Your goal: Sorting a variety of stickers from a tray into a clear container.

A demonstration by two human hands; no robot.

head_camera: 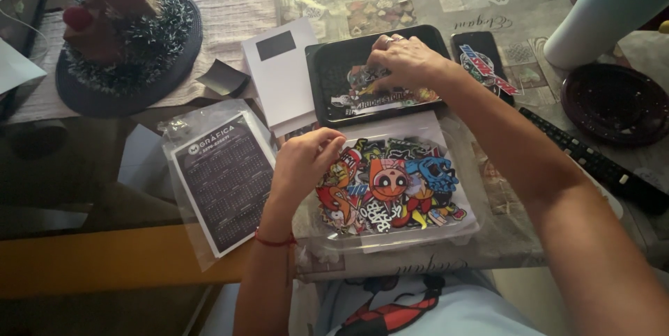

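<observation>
Both hands point(410, 63) seemingly pinch stickers point(390, 189) near tray point(327, 64) edges.

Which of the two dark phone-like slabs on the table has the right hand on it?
The larger black tablet, under the right hand; the smaller phone lies untouched beside it.

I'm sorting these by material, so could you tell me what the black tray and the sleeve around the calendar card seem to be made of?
Black tray: probably smooth plastic or coated metal; its rounded rim shows a dull sheen. Calendar card sleeve: thin clear plastic film, wrinkled and glinting at its edges.
</observation>
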